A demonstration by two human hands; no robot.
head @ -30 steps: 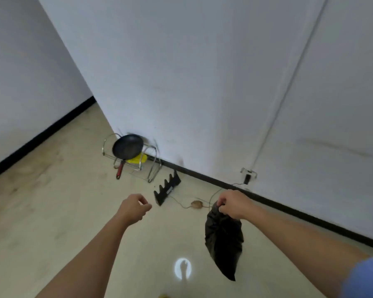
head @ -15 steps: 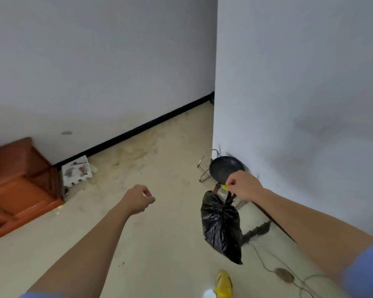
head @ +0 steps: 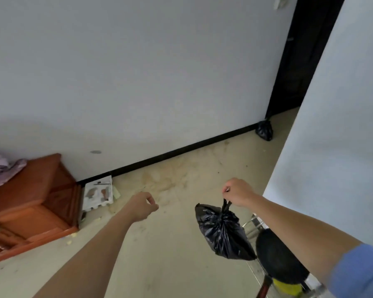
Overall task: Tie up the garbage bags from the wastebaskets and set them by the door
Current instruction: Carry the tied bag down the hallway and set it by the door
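Bag [head: 222,233] swung left — hangs from right hand [head: 238,192].

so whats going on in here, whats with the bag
A person holds a tied black garbage bag by its knotted top in the right hand, so that it hangs above the floor. The left hand is loosely curled and holds nothing. A second black bag already sits on the floor beside the dark doorway ahead. A frying pan lies near the person's right arm.
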